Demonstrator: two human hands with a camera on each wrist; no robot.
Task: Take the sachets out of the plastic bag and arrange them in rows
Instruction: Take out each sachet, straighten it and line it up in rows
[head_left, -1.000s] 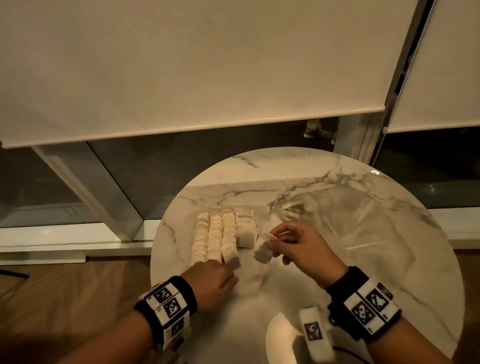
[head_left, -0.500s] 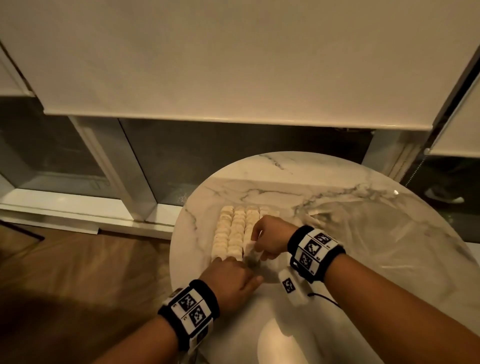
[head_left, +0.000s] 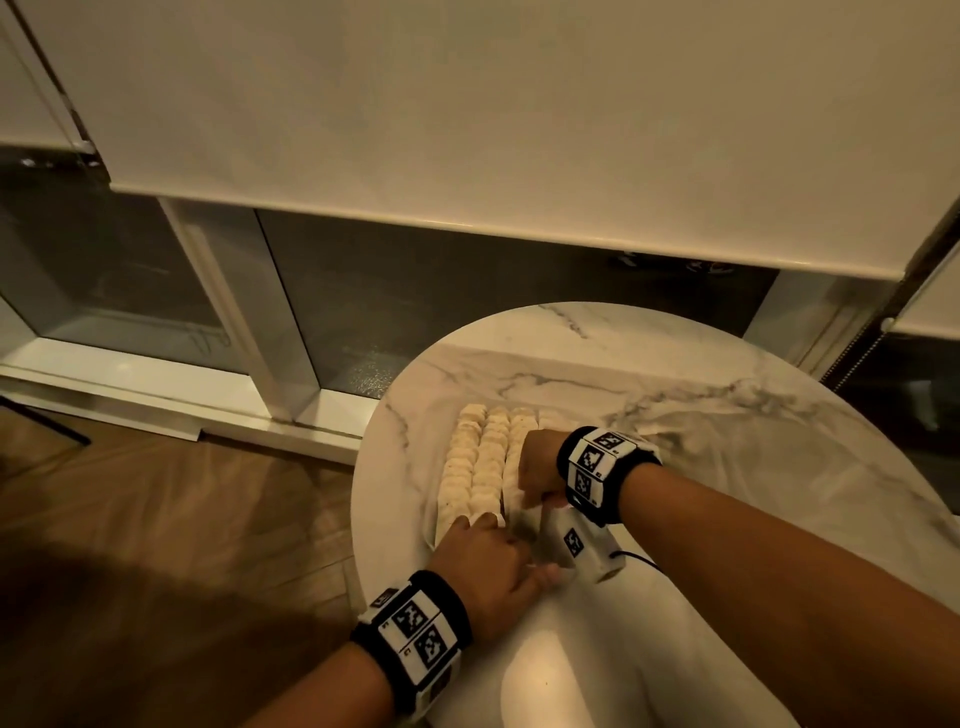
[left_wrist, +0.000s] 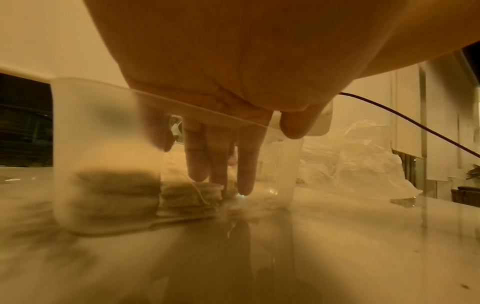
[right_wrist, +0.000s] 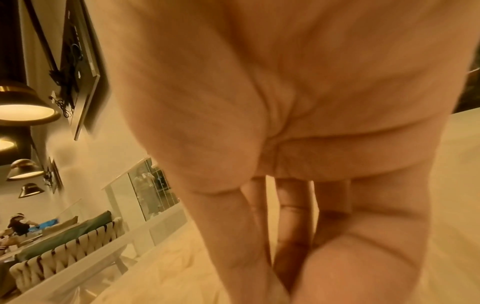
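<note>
Three full rows of pale sachets (head_left: 478, 462) lie on the round marble table (head_left: 649, 649), with a shorter fourth row under my right hand (head_left: 537, 499). That hand points down, its thumb and fingers (right_wrist: 288, 236) drawn together on a sachet (head_left: 532, 517) at the near end of the fourth row. At the rows' near end rests my left hand (head_left: 511, 545), whose straight fingers (left_wrist: 221, 164) touch the closest sachets (left_wrist: 189, 195). The clear plastic bag (head_left: 753, 467) lies crumpled to the right, and its contents cannot be made out.
A stiff clear plastic piece (left_wrist: 103, 154) stands round the near end of the rows. The table's left rim (head_left: 363, 519) is close to the sachets, with wooden floor (head_left: 182, 519) below. Windows and roller blinds (head_left: 467, 130) stand behind the table.
My right hand has carried a sachet from near the bag leftward down to the fourth row. My left hand has stayed at the rows' near end. The head view has swung left.
</note>
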